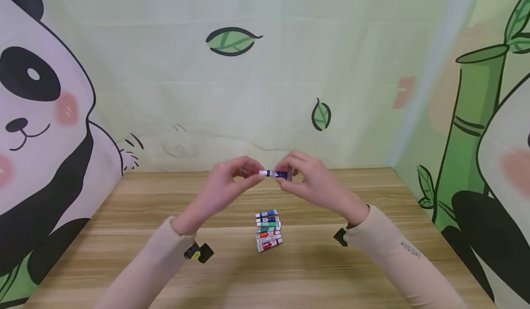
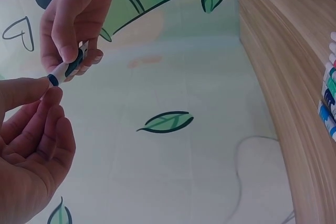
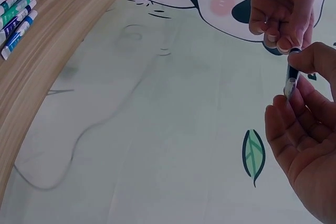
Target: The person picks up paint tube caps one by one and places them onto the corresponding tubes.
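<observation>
A small dark-blue and white paint tube (image 1: 275, 174) is held up between both hands above the far part of the table. My left hand (image 1: 225, 180) pinches its cap end with thumb and forefinger; in the left wrist view the tip of the tube (image 2: 64, 72) sits right at those fingertips. At the other end, my right hand (image 1: 310, 178) grips the tube's body, thumb on one side and fingers on the other. From the right wrist, the tube (image 3: 292, 80) shows partly covered by the right thumb. Below the hands, several paint tubes (image 1: 268, 224) lie in a column.
The wooden table (image 1: 157, 208) ends at a cloth backdrop (image 1: 273, 79) printed with leaves, bamboo and pandas. The lying tubes (image 2: 329, 98) in blue, green and red stay close together near the table's middle. Dark wrist cameras (image 1: 205, 253) are strapped at both cuffs.
</observation>
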A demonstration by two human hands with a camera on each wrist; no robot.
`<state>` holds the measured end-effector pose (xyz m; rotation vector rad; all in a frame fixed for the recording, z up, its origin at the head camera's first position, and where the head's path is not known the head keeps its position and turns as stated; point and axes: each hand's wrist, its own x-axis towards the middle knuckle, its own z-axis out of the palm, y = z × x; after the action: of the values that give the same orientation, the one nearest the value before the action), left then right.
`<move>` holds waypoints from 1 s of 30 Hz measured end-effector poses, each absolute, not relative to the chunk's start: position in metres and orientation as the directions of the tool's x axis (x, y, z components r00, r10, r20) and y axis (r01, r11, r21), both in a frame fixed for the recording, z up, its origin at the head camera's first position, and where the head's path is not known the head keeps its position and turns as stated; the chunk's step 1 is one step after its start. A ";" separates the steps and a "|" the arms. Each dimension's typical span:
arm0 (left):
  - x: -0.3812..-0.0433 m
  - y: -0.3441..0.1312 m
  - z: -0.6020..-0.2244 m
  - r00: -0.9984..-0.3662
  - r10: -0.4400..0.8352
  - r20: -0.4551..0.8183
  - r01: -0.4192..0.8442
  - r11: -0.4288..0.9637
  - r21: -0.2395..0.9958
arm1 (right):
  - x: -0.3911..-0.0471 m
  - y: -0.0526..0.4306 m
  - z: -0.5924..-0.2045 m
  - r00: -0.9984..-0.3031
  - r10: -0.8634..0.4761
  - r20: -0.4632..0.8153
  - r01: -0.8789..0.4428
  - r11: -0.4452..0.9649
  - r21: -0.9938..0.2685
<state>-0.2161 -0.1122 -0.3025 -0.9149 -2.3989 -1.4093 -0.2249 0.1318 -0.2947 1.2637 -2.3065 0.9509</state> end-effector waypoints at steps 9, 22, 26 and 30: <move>-0.216 -0.111 -0.306 -0.785 0.397 0.475 0.609 0.362 0.705 | -0.224 0.132 -0.295 -0.491 -0.628 0.605 -0.871 0.380 -0.312; -0.216 -0.108 -0.310 -0.781 0.394 0.484 0.616 0.368 0.696 | -0.223 0.132 -0.296 -0.459 -0.639 0.618 -0.885 0.389 -0.255; -0.216 -0.108 -0.310 -0.775 0.401 0.488 0.624 0.365 0.691 | -0.223 0.132 -0.297 -0.459 -0.639 0.618 -0.886 0.382 -0.264; -0.216 -0.108 -0.310 -0.767 0.411 0.493 0.633 0.364 0.683 | -0.224 0.133 -0.298 -0.476 -0.632 0.612 -0.879 0.371 -0.300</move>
<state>-0.2158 -0.1076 -0.3098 -0.9338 -2.3879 -1.3583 -0.2236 0.1331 -0.2979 1.3134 -2.2416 0.8529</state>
